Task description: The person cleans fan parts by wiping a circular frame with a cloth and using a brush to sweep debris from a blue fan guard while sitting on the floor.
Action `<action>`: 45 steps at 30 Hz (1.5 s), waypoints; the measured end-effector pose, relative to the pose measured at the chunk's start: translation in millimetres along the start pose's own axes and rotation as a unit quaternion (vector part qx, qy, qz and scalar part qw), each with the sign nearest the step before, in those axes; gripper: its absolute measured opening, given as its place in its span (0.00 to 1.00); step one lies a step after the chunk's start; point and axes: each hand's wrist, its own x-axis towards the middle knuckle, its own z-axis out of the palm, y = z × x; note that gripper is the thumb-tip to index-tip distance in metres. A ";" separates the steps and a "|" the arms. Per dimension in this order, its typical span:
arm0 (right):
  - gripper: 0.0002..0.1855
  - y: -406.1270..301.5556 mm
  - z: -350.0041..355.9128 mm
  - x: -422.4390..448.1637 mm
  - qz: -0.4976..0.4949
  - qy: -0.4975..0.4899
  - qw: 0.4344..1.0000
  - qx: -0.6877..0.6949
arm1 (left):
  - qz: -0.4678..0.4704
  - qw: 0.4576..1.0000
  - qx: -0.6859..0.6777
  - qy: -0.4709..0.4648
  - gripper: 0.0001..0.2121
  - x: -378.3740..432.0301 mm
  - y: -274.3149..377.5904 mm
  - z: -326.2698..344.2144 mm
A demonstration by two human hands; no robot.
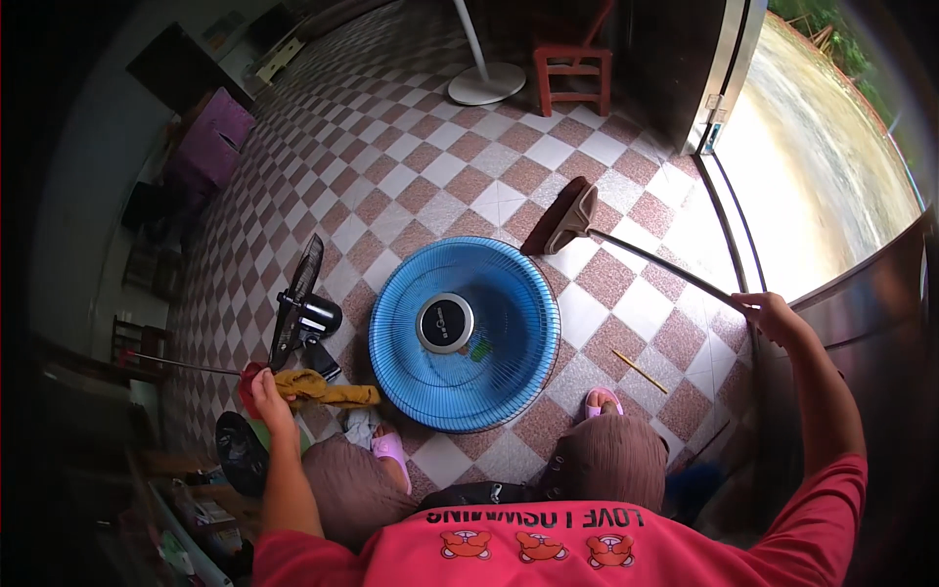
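My right hand (775, 320) grips the upper end of a broom handle (667, 265). The broom head (563, 219) rests on the tiled floor, dark bristles toward the basin. At the left, my left hand (270, 400) is closed around a red object (251, 387); a thin metal rod (187, 364) runs leftward from it. Against the fingers is a mustard-yellow cloth (326, 389); whether it is held too is unclear. Between my feet and the broom stands a blue basin (506, 308), with a round wire fan grille with a dark centre badge (445, 323) at it.
A black fan motor unit (317, 315) sits left of the basin. A yellow stick (640, 370) lies on the floor at right. Farther off are a white round stand base (487, 83) and a red wooden chair (574, 77). An open doorway (799, 183) lies right.
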 end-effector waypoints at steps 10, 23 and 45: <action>0.17 -110.3 19.6 93.4 -0.192 -0.007 0.976 -0.105 | 0.029 0.997 -0.064 0.031 0.12 -0.5 42.6 26.9; 0.17 -290.2 34.7 94.7 -0.277 -0.019 0.953 -0.121 | 0.185 0.981 -0.029 0.047 0.11 -15.7 61.3 44.6; 0.19 -357.7 109.7 -64.5 -0.196 0.177 0.912 -0.314 | 0.120 0.953 -0.248 0.127 0.13 28.6 48.6 -6.4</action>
